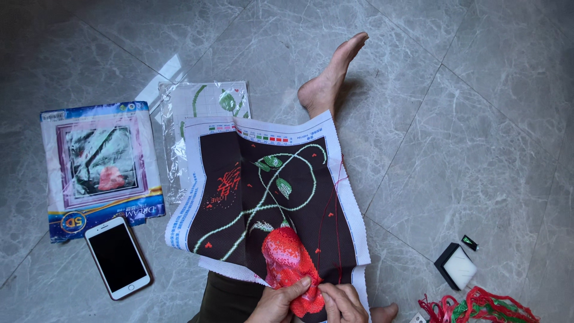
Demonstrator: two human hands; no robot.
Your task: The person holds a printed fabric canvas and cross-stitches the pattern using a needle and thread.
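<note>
Canvas point(269, 197) lies lengthwise along the leg toward the foot, left hand point(278, 305) and right hand point(342, 304) pinching its near edge.

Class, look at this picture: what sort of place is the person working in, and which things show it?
Probably a room at home, used for needlework on the floor: grey marble-look floor tiles, a bare foot stretched out, and a cross-stitch cloth beside its kit packet and a phone.

A white smartphone with a dark screen point(117, 257) lies on the grey marble-look tiled floor point(466, 119), just below a glossy kit package with a blue border point(98, 167). A clear plastic sleeve holding a printed pattern sheet point(197, 104) lies beside that package. To the right sit a small black box with a white insert point(455, 267) and a tangle of red and green thread point(481, 306).
</note>
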